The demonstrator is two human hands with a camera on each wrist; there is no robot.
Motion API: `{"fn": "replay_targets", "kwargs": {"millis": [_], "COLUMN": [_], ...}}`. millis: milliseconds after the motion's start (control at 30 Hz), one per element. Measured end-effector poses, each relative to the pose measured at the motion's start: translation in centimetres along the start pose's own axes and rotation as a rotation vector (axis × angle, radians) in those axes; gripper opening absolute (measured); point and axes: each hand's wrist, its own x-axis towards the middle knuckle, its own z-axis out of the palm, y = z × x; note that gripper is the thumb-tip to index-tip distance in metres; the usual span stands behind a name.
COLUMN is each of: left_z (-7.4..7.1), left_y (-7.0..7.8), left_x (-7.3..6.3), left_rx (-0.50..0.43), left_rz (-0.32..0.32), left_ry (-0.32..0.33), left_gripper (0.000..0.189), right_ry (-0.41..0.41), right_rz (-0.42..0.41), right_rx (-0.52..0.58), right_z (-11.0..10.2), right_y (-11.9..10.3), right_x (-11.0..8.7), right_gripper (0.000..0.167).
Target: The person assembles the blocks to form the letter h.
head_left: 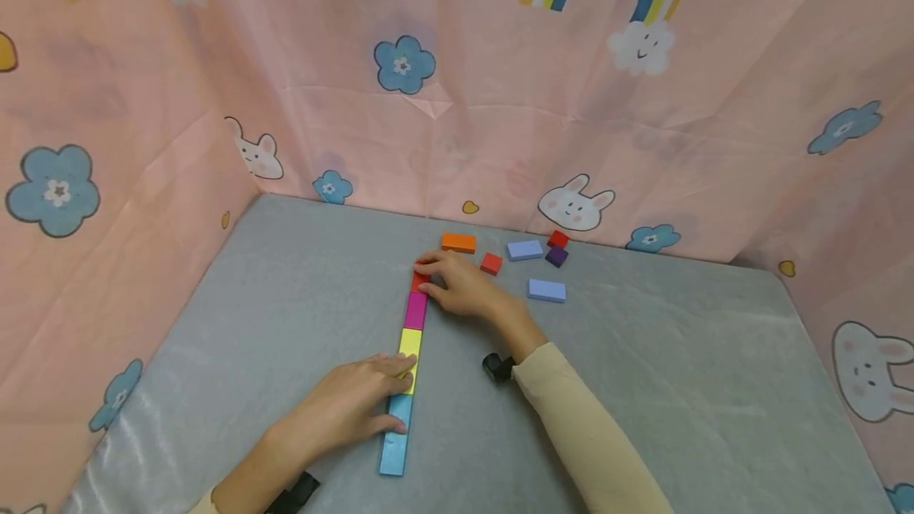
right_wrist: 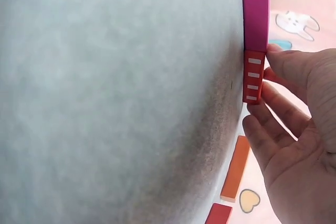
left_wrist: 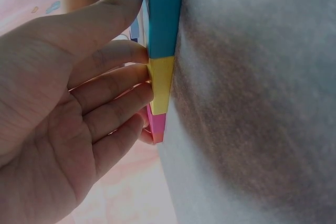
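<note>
A straight row of flat blocks runs away from me: light blue, yellow, magenta and, at the far end, red. My left hand rests on the row, its fingertips on the yellow part and its thumb on the blue. In the left wrist view its fingers lie fairly straight. My right hand pinches the red block between thumb and fingers. The right wrist view shows this red block with white marks on its side, against the magenta one.
Beyond the right hand lie loose blocks: orange, small red, another red, dark purple and two pale blue ones. Grey cloth covers the table. A pink printed curtain stands behind and at both sides.
</note>
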Motion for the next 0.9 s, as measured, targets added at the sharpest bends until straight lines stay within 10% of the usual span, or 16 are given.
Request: {"fn": "replay_targets", "kwargs": {"millis": [900], "left_z": [-0.1], "left_y": [0.3], "left_x": [0.2], "left_rx": [-0.008], "left_rz": [-0.011], "left_ry": [-0.028], "left_gripper": [0.067], "right_ry": [0.097], "right_rz": [0.014], "right_rx": [-0.010], "right_z": [0.9], "right_y": [-0.3], "right_x": [-1.1], "right_gripper": [0.044]}}
